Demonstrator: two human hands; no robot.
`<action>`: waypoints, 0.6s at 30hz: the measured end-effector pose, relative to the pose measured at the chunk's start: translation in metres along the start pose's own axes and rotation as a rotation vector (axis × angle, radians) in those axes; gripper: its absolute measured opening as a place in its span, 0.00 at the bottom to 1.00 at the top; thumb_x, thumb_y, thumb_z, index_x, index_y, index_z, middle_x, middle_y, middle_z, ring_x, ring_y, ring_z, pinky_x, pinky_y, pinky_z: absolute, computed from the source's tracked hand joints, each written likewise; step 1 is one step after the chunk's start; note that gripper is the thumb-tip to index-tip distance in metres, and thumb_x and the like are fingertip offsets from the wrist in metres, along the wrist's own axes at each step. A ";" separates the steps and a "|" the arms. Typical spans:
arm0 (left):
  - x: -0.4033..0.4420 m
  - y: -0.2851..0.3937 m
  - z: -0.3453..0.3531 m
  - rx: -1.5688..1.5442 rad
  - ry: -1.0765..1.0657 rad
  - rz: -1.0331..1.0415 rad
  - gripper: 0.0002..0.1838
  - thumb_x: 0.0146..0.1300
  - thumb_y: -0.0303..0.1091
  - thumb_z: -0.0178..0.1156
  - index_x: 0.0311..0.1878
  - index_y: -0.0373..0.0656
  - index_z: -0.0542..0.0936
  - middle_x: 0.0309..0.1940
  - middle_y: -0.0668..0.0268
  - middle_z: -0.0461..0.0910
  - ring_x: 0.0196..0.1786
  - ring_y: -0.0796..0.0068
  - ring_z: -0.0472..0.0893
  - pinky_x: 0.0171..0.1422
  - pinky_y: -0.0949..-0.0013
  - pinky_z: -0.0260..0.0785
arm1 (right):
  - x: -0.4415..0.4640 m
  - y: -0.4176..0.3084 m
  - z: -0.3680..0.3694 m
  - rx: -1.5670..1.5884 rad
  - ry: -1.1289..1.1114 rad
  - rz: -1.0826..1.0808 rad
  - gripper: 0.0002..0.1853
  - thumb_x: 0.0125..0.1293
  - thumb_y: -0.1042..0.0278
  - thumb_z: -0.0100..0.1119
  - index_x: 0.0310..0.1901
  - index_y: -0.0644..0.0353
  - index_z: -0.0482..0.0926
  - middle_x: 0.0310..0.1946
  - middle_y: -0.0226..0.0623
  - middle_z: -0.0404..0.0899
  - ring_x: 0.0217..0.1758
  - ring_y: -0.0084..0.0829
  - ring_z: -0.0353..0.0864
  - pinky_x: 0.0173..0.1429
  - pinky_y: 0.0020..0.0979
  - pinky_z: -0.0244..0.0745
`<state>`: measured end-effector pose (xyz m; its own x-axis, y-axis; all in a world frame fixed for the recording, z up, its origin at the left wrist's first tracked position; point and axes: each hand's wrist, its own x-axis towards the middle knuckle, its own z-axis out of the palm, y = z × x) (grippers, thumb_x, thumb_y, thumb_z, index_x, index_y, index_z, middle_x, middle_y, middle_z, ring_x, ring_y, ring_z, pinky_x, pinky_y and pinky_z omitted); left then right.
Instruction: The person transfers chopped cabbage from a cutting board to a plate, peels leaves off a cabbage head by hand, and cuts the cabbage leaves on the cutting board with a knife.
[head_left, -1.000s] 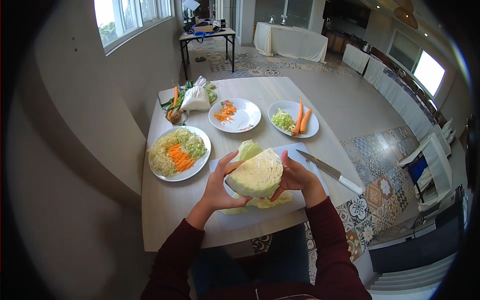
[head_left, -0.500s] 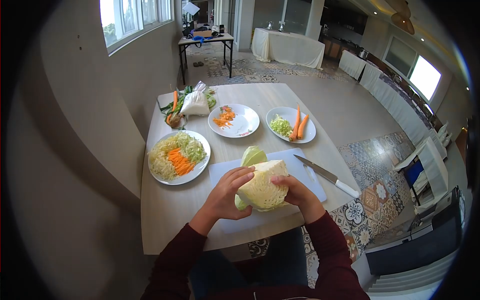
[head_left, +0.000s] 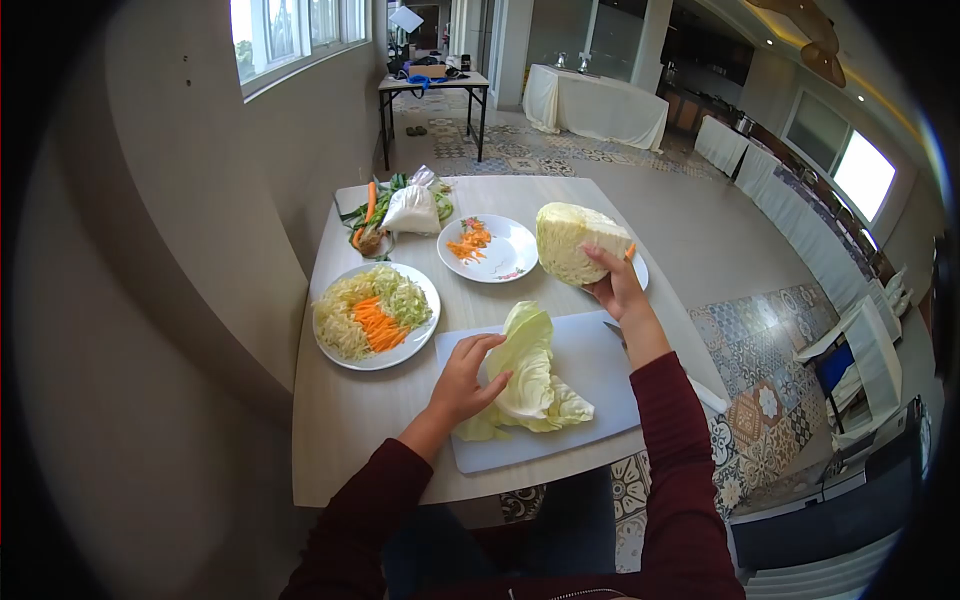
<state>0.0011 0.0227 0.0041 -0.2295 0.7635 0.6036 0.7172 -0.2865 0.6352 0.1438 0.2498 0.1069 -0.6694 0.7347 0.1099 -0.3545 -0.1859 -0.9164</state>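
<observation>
My right hand (head_left: 619,287) grips the cut cabbage (head_left: 575,243) and holds it up over the right plate (head_left: 641,272), hiding most of that plate. Loose cabbage leaves (head_left: 530,375) lie on the white cutting board (head_left: 600,365). Against the left edge of the upright leaf rests my left hand (head_left: 468,383), its fingers apart. The knife (head_left: 708,393) lies at the board's right side, partly hidden behind my right forearm. Shredded cabbage and carrot strips (head_left: 378,325) fill the plate (head_left: 425,345) on the left.
A flowered plate (head_left: 515,250) holds carrot pieces (head_left: 468,241). Behind it at the left are a plastic bag of white contents (head_left: 412,211) and a bunch of vegetables (head_left: 371,235). A wall (head_left: 230,200) runs along the table's left side.
The cabbage has left both hands' hold over the board and moved forward and right in my right hand. My left hand has let go of it and come to the loose leaves.
</observation>
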 end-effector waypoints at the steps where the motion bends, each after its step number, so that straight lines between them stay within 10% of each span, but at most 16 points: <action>1: 0.000 0.000 0.000 0.008 0.002 0.005 0.24 0.54 0.34 0.65 0.55 0.40 0.74 0.52 0.56 0.74 0.58 0.55 0.71 0.63 0.60 0.64 | 0.029 0.011 -0.003 -0.036 0.020 -0.002 0.34 0.55 0.67 0.67 0.61 0.63 0.62 0.54 0.42 0.72 0.59 0.39 0.74 0.59 0.45 0.75; 18: -0.001 -0.001 -0.003 0.003 0.004 -0.004 0.19 0.54 0.31 0.65 0.50 0.40 0.76 0.47 0.58 0.77 0.52 0.58 0.74 0.58 0.62 0.66 | 0.192 0.114 -0.016 -0.705 -0.027 -0.130 0.51 0.34 0.69 0.77 0.64 0.68 0.60 0.54 0.45 0.74 0.57 0.36 0.75 0.61 0.34 0.70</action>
<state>-0.0014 0.0210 0.0041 -0.2348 0.7626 0.6028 0.7182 -0.2817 0.6362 -0.0143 0.3799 0.0177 -0.6699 0.7040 0.2360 0.0675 0.3743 -0.9248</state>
